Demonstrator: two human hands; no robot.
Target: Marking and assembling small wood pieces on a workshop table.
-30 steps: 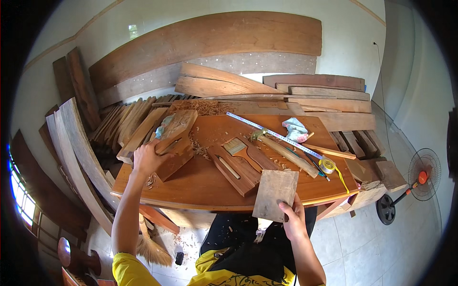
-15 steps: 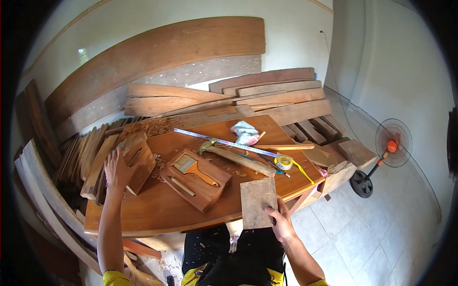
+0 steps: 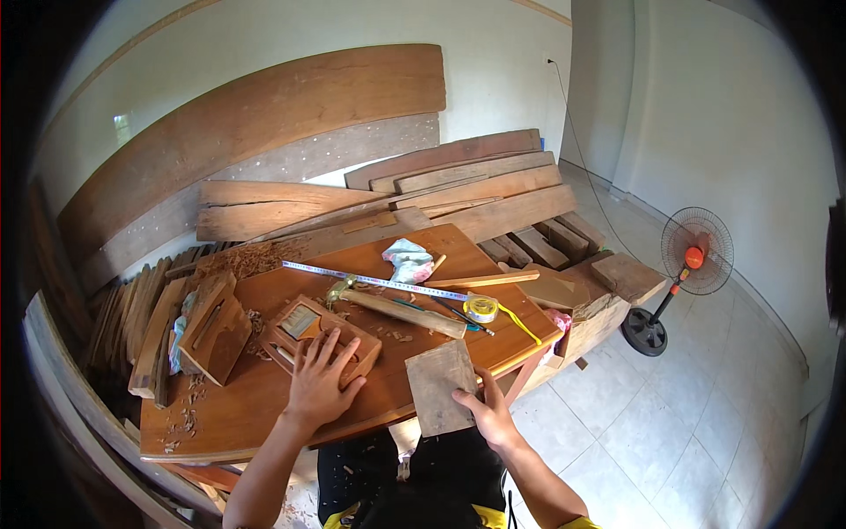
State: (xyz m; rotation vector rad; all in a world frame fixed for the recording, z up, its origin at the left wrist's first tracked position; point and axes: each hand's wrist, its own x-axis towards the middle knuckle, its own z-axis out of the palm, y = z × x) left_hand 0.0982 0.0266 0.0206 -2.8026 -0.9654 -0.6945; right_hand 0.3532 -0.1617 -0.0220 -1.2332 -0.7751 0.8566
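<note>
Head view: the left forearm enters at the lower edge, left of centre, and extends up and to the right; the left hand (image 3: pixel 322 381) is palm down with its fingers spread and pointing away from the person. It lies over the near right part of a reddish wood block (image 3: pixel 363 354), which sits on the counter (image 3: pixel 220 425); whether the palm bears on the block cannot be determined. The long axis of the block runs from far left to near right. A brush (image 3: pixel 301 322) lies in its recess, bristles directed to the far left, handle partly covered by the hand. The right forearm enters at the lower right and extends up and to the left; the right hand (image 3: pixel 490 420) pinches a flat grey-brown board (image 3: pixel 438 388) at its right edge, thumb on the upper face, the other fingers mostly hidden. The board is positioned at the near edge of the counter, its near end projecting toward the lap. Its long axis points away from the person, the far end angled slightly left. Beyond the board lie a hammer (image 3: pixel 407 316), head to the far left, and a yellow tape measure (image 3: pixel 481 308), blade extended to the far left.
</note>
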